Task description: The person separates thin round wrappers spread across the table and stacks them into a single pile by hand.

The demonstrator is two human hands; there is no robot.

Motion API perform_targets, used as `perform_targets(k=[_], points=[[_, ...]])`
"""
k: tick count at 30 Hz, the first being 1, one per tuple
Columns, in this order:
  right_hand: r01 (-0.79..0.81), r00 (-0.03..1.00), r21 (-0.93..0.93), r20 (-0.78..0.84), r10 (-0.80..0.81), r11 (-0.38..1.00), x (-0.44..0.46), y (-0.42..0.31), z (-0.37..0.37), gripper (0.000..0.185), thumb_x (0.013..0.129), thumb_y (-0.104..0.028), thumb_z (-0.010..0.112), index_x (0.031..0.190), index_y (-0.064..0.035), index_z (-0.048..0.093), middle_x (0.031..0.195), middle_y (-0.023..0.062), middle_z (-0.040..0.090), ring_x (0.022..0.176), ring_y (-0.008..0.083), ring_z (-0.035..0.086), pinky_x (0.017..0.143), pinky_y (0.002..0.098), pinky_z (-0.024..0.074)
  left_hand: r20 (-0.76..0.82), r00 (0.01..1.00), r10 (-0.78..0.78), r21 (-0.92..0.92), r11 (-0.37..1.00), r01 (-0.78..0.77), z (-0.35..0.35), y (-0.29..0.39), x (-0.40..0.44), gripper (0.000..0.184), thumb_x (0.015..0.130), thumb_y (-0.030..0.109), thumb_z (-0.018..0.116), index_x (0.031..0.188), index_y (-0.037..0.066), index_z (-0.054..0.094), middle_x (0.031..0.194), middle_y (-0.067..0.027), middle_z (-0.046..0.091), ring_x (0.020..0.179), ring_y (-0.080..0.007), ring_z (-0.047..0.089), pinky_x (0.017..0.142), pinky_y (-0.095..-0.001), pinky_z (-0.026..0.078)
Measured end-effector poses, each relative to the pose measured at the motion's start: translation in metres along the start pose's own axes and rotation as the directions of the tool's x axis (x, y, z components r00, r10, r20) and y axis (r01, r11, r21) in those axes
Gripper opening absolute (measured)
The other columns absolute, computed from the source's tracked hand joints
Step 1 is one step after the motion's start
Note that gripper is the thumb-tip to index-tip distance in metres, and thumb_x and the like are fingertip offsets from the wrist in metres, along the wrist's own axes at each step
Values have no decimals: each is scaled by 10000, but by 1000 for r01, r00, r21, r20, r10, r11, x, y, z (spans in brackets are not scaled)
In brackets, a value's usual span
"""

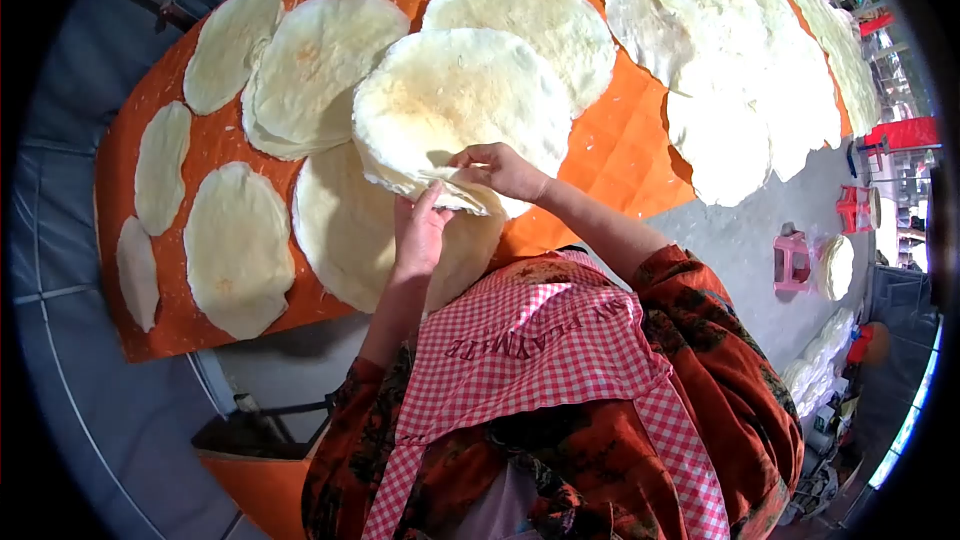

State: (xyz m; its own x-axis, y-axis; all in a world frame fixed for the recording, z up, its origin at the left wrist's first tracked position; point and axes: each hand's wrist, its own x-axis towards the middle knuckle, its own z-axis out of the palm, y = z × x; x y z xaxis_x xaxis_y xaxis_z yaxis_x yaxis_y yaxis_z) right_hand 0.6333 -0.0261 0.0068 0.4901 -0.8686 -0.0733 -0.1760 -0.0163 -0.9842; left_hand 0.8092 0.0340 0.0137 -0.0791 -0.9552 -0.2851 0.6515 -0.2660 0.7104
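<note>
A stack of thin round flatbreads (450,80) lies in front of me on an orange cloth (630,160). My left hand (422,228) grips the near edge of this stack, thumb on top and fingers out of sight underneath. Just to its right, my right hand (505,172) is closed on the same edge, fingertips pinching a layer that looks slightly lifted and folded. How many layers each hand holds cannot be made out. Below the stack lies another large flatbread (345,230), partly covered and in shadow.
Other flatbreads (238,250) are spread over the left and far parts of the table. A large overlapping pile of flatbreads (735,70) lies in bright light at right. Pink stool (791,262) and red stool (853,208) stand on the grey floor (740,230).
</note>
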Motion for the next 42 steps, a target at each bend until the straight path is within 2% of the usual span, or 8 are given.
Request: perform_targets(k=[9, 21, 23, 29, 32, 34, 35, 42], points=[[131, 990, -374, -4, -143, 918, 10, -13, 13, 229, 768, -242, 687, 913, -65, 674, 835, 154, 656, 780, 338, 619, 714, 371, 491, -46, 998, -31, -26, 999, 30, 9, 7, 1, 397, 878, 108, 582, 1242, 70, 425, 1157, -90, 536, 1047, -206, 546, 821, -396, 510], [-39, 976, 0, -212, 39, 999, 21, -1, -13, 164, 858, -115, 556, 926, 27, 604, 834, 41, 607, 754, 124, 539, 722, 280, 460, -410, 911, 49, 268, 961, 69, -33, -19, 13, 319, 829, 92, 550, 1127, 57, 440, 1078, -79, 537, 945, -174, 559, 721, -342, 490], [-96, 877, 422, -393, 277, 902, 22, -9, -39, 188, 853, -111, 533, 961, 33, 586, 791, 99, 610, 746, 142, 542, 705, 308, 468, -428, 904, 12, 233, 967, 98, -57, -19, 12, 312, 809, 84, 543, 1110, 55, 469, 1044, -78, 544, 943, -187, 562, 718, -357, 496], [-132, 877, -393, -474, -77, 910, 20, 21, -22, 190, 883, -129, 453, 1036, -22, 491, 831, 249, 596, 776, 395, 592, 700, 455, 462, -226, 973, -47, -72, 997, 32, -21, 1, 6, 490, 830, 139, 625, 1265, 33, 426, 1159, -86, 533, 1007, -209, 558, 776, -391, 499], [-100, 979, -486, -205, -1, 868, 8, 5, 23, 295, 849, -216, 523, 1109, -81, 490, 890, 199, 615, 799, 364, 602, 711, 460, 479, -322, 947, 16, 105, 994, 18, -34, -19, 12, 538, 786, 31, 644, 1276, 27, 421, 1165, -94, 538, 977, -209, 580, 746, -342, 514], [221, 949, -660, -24, -315, 718, -1, -18, 36, 559, 733, -408, 677, 1152, -78, 506, 966, 146, 606, 878, 326, 600, 720, 423, 509, -287, 957, -36, 74, 996, 60, -71, -43, 23, 468, 789, -6, 595, 1235, 24, 457, 1086, -106, 572, 944, -210, 588, 712, -318, 520], [237, 944, -771, 39, -328, 591, -4, -25, 42, 612, 722, -414, 678, 1183, -57, 493, 1025, 147, 599, 948, 326, 580, 737, 419, 513, -118, 991, 65, 459, 889, -4, -105, -51, 24, 427, 802, -8, 568, 1217, 1, 468, 1063, -117, 575, 950, -214, 586, 712, -323, 520], [165, 975, -598, -22, -221, 785, 50, -14, -43, 193, 681, -155, 615, 837, -43, 629, 768, 168, 625, 709, 342, 610, 658, 419, 496, -365, 900, 240, 239, 958, -159, -11, -5, 13, 395, 806, 35, 579, 1191, -24, 509, 1082, -130, 599, 959, -225, 590, 792, -366, 505]])
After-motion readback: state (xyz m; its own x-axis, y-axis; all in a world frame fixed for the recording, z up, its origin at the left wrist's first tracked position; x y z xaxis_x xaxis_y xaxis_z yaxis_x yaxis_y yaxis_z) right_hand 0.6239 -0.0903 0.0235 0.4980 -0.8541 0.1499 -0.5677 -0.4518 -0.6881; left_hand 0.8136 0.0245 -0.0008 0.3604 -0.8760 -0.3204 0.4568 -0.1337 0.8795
